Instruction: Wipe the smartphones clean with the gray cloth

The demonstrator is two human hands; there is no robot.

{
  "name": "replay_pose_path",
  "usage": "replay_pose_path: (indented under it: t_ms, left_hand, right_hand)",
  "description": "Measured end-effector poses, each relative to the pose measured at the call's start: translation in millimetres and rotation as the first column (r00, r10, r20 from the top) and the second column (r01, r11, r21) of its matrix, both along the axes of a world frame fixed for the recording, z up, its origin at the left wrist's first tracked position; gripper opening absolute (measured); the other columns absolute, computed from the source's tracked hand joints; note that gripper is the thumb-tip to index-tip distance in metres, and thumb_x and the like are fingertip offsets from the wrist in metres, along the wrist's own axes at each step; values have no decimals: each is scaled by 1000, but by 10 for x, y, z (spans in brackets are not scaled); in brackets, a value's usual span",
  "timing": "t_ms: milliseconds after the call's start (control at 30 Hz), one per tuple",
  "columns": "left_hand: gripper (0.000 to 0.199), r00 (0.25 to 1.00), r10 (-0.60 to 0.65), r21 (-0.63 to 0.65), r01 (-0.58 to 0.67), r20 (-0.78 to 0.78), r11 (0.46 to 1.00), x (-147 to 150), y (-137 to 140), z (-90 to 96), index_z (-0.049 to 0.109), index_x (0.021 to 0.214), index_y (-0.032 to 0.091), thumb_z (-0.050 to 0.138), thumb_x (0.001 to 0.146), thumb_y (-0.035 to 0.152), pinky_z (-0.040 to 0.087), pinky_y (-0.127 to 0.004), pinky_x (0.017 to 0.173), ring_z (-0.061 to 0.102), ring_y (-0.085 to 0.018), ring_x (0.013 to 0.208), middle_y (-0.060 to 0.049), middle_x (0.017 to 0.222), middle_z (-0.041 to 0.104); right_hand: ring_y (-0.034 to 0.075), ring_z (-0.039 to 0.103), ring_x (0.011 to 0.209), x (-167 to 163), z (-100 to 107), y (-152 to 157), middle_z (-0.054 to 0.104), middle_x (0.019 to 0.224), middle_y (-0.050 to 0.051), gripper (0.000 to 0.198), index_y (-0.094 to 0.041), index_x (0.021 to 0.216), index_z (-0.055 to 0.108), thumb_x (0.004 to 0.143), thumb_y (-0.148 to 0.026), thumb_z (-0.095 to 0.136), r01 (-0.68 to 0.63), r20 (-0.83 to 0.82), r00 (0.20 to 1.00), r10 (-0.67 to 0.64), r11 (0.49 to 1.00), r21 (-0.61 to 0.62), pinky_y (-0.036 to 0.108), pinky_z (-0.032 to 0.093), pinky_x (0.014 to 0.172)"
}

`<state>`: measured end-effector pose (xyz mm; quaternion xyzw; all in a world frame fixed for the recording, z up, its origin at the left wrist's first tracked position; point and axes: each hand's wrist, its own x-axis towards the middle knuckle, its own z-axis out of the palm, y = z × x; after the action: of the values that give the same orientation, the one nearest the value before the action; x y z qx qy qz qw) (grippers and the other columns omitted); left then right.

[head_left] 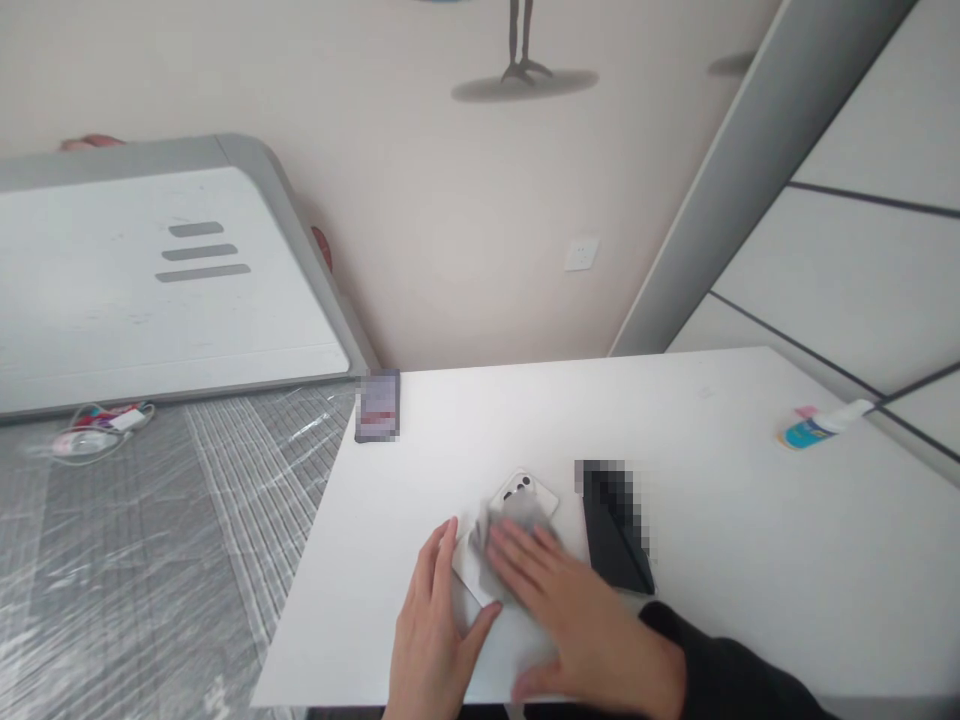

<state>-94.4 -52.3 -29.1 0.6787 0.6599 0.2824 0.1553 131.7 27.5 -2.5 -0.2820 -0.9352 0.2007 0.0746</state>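
Note:
A white phone (545, 494) lies back up on the white table, its camera lenses toward the far end. A grey cloth (484, 560) covers much of its middle. My right hand (574, 605) presses the cloth onto the phone with flattened fingers. My left hand (435, 620) brackets the phone's near left corner, index finger along one edge and thumb at the bottom, holding it in place. To the right of the phone lies a dark, flat object (619, 550), partly blurred out, perhaps a phone or case.
On the white table (697, 640), a blue-labelled white bottle (814, 430) is at the far right. A small blurred box (379, 405) sits at the far left corner. A plastic-covered mattress (172, 560) lies left of the table; a wall and cabinet stand beyond.

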Motion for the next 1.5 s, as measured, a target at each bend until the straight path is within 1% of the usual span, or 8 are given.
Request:
replay_pose_path:
  t_ms: [167,333,533,733,900,1067,1300,1500]
  left_hand:
    - [93,999,11,-12,-10,33,1000,4,0,-28,14,163,37,67,89,20,53,-59,110,54,-35,142,-13,158,47]
    - [103,998,6,-17,-5,61,1000,13,0,-21,16,163,35,56,75,1,51,-55,114,48,-33,148,-12,161,44]
    - [103,997,35,-26,-33,76,999,31,2,-6,13,164,37,69,81,10,52,-55,113,49,-34,147,-12,162,44]
    - [98,995,41,-8,-40,88,999,51,13,-27,13,164,36,71,87,20,53,-56,111,52,-34,144,-14,160,46]
    - [104,979,187,106,-178,-83,978,90,27,-62,2,166,22,71,89,32,42,-68,115,35,-44,153,-24,169,27]
    - [81,968,144,174,-109,-203,979,98,30,-98,19,162,20,60,97,43,37,-71,117,34,-43,153,-25,169,28]
    - [77,953,195,170,-157,-232,973,74,-8,-90,28,158,16,59,98,53,37,-71,116,37,-44,151,-27,163,36]
    - [64,964,57,110,-29,-258,993,80,85,-56,37,155,21,60,98,38,34,-71,118,32,-41,153,-20,162,41]
  right_hand:
    - [38,29,157,8,-14,-20,28,170,18,102,-13,166,27,93,-80,52,123,13,992,-124,990,66,60,28,126]
    - [32,29,158,-121,14,-6,30,171,8,100,-23,167,26,91,-83,51,11,-12,1000,-11,1000,10,55,24,129]
    - [33,26,158,-261,-1,19,30,172,9,101,-24,166,28,89,-80,59,-62,-43,997,62,998,-17,53,21,130]
    - [39,20,159,-326,-10,94,24,172,17,103,-16,166,28,91,-78,59,87,-1,996,-87,996,-5,63,23,128]
    - [32,18,161,-369,-16,-38,21,174,11,100,-18,167,25,93,-81,50,-4,-13,1000,4,999,-54,56,21,130]
    - [34,20,160,-341,-99,-82,21,173,14,98,-16,167,24,95,-77,53,48,-46,998,-45,997,63,57,27,128]
    - [46,25,156,-322,-304,-100,27,171,19,92,-10,163,35,97,-73,53,433,-110,901,-420,849,302,69,35,118]
    - [41,35,154,-172,-314,38,37,168,11,60,-18,157,48,108,-52,44,473,-92,878,-470,818,327,60,39,119]
